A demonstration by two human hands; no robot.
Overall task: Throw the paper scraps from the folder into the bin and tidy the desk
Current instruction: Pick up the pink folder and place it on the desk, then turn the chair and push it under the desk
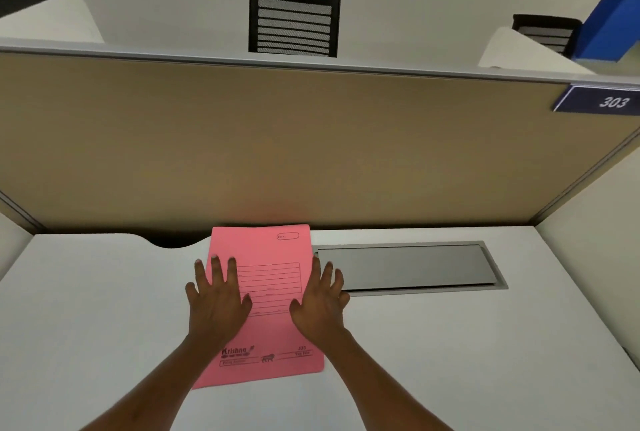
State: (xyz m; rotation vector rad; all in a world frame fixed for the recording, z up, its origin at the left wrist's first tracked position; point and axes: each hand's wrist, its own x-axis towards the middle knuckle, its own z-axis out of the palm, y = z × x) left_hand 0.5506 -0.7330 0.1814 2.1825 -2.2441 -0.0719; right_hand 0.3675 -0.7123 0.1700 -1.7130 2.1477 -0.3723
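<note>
A closed pink paper folder with printed lines and a logo lies flat on the white desk, its far edge near the partition. My left hand rests flat on the folder's left edge, fingers spread. Over the folder's right edge lies my right hand, also flat with fingers apart. Neither hand grips anything. No paper scraps and no bin are in view.
A grey metal cable flap is set into the desk right of the folder. A tan partition with a "303" label walls off the back. A curved cable cut-out sits left of the folder. Black chairs stand beyond.
</note>
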